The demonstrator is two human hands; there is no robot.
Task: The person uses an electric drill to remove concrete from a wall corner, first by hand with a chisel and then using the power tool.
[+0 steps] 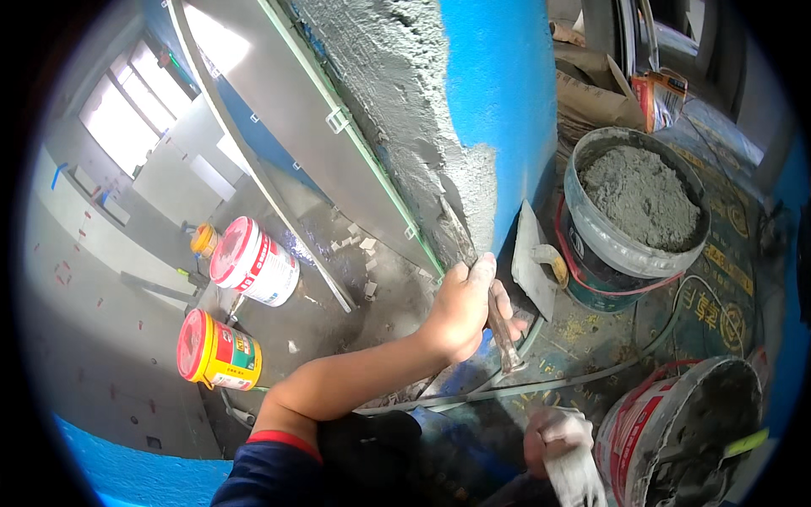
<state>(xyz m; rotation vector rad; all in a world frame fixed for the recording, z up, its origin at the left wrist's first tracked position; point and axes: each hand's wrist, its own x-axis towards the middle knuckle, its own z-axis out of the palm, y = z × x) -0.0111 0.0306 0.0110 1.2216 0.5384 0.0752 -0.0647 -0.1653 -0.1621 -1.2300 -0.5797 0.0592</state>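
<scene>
My left hand (460, 313) is closed round a long, mortar-smeared metal tool (498, 325), its upper end against fresh grey mortar (469, 169) on the corner of a blue-painted column (498, 68). My right hand (541, 439) is low at the bottom, closed on something whitish (574, 465) that I cannot make out. A flat trowel (532, 245) with a pale handle leans at the column's foot, beside a bucket of grey mortar (629, 270). A second, dirty bucket (629, 431) with a red handle stands at the lower right.
Red-lidded white (270, 270) and yellow (232, 363) pails and a smaller yellow one (203, 241) stand at left. A long pale strip (279, 220) slants beside a green-edged board (397, 203). Hoses (574, 376) cross the stained floor. Paper sacks (600, 93) lie behind the column.
</scene>
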